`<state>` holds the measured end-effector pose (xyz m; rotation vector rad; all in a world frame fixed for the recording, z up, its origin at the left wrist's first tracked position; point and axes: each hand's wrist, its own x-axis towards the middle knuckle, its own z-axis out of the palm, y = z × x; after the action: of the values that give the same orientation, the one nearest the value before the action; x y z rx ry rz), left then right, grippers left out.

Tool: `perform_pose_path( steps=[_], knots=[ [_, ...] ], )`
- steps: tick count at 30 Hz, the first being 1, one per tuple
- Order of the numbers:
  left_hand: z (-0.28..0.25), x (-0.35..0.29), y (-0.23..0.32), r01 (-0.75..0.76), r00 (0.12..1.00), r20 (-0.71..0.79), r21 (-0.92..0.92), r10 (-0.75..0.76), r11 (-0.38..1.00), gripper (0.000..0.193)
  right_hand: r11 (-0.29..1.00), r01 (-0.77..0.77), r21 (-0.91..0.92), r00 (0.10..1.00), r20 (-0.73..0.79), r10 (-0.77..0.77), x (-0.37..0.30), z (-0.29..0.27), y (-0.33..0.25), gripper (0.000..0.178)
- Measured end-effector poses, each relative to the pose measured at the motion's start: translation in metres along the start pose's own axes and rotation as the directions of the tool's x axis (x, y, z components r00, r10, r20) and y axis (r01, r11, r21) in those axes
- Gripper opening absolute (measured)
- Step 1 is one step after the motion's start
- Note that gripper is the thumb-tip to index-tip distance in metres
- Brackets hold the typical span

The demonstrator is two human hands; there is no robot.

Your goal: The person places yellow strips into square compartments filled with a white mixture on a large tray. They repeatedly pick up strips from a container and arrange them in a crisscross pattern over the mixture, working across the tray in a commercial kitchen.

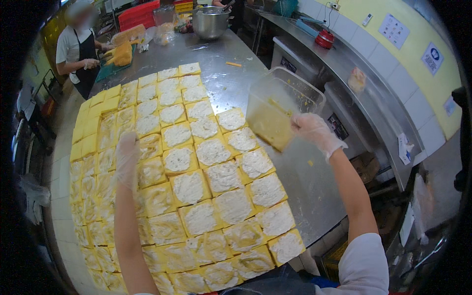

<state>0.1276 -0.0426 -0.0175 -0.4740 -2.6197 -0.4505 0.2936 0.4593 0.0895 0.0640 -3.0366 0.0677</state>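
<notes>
Many yellow square bread slices (88,123) lie edge to edge in a large block on the steel table. Most carry a rough white creamy spread (189,187), thinner and streaky toward the left and near side. My left hand (128,150), in a clear plastic glove, is closed over the left-middle slices; whatever is in its fingers is hidden. To the right of the block stands a translucent plastic container (268,115) with yellowish, smeared contents. My gloved right hand (314,130) is closed at its near right corner; whether it grips the rim or something else is unclear.
Across the table (309,196), a large steel bowl (210,22), bagged food (164,33) and red crates (138,15) stand at the back. A co-worker (78,49) handles orange-yellow food on a green board (112,70) at far left. A steel counter (366,73) runs along the right wall.
</notes>
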Motion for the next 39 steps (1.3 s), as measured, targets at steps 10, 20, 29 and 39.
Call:
perform_pose_path(
  steps=[10, 20, 29, 39],
  knots=[
    [-0.084, -0.071, 0.077, 0.380, 0.925, -0.008, -0.047, -0.381, 0.924, 0.013, 0.917, -0.021, 0.399, 0.736, 0.627, -0.256, 0.007, -0.037, 0.075, 0.045],
    [-0.119, -0.124, 0.154, 0.488, 0.848, 0.186, 0.095, -0.497, 0.868, 0.034, 0.802, 0.583, -0.132, 0.631, 0.696, -0.344, 0.074, 0.122, 0.111, 0.045],
    [-0.167, -0.191, 0.184, 0.773, 0.599, 0.225, 0.086, -0.769, 0.628, 0.033, 0.798, 0.603, 0.013, 0.437, 0.832, -0.343, 0.062, 0.115, 0.097, 0.040],
    [-0.195, -0.309, 0.184, 0.817, 0.507, 0.066, -0.356, -0.859, 0.455, 0.034, 0.860, 0.503, 0.085, 0.301, 0.915, -0.267, 0.051, 0.094, 0.093, 0.037]
  ],
)
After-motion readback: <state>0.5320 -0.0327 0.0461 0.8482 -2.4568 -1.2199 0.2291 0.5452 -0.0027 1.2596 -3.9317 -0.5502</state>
